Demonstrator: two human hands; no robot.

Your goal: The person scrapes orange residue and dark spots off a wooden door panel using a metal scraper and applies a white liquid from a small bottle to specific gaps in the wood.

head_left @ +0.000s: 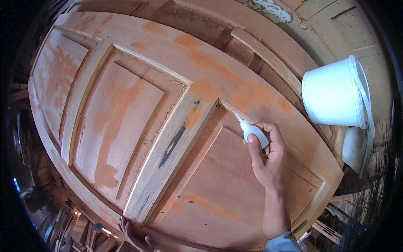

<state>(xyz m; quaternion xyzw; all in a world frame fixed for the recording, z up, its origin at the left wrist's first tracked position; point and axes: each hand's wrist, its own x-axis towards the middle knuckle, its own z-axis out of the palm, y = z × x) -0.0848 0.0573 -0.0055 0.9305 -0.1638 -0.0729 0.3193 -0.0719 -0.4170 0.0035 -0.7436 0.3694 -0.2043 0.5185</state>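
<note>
My right hand (pixel 270 151) is closed around a small white squeeze bottle (pixel 257 135) with a narrow pointed nozzle. The nozzle tip points up and left, near the inner corner of a panel frame on a wooden door (pixel 243 90). I cannot tell if the tip touches the wood. Orange-brown filler patches mark the door, and a dark streak (pixel 172 147) runs along its middle crosspiece. At the door's near edge, my left hand (pixel 133 237) rests with its fingers apart, holding nothing; part of it is cut off by the lower border.
A white plastic bucket (pixel 331 94) lies on its side at the right, with a greyish container (pixel 354 147) beside it. Behind the door are more panelled wooden pieces and a loose wooden strip (pixel 268 59). Timber offcuts (pixel 82 231) fill the lower left.
</note>
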